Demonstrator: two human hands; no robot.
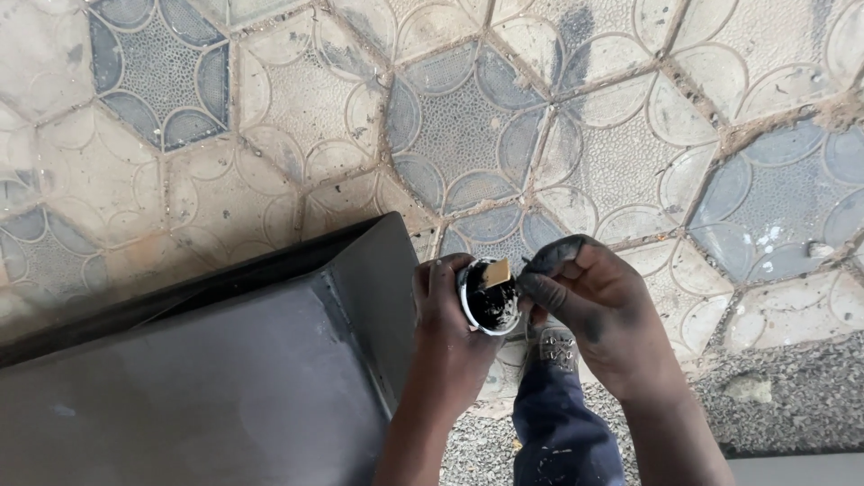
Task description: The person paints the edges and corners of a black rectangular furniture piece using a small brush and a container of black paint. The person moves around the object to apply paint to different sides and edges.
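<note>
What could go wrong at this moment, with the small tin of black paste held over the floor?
1. The left hand holds the small round tin of black paste tilted above the patterned floor tiles; paste may drip and stain them.
2. The right hand, already blackened, could smear the blue trouser leg below.
3. The flat tan scraper sits loosely in the paste and might slip out, perhaps marking the dark grey metal box.

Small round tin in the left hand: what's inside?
The small round tin in the left hand holds black paste, smeared up its white inner wall. A tan flat piece, pinched by the right hand, dips in. The tin's bottom is hidden under the paste.
</note>
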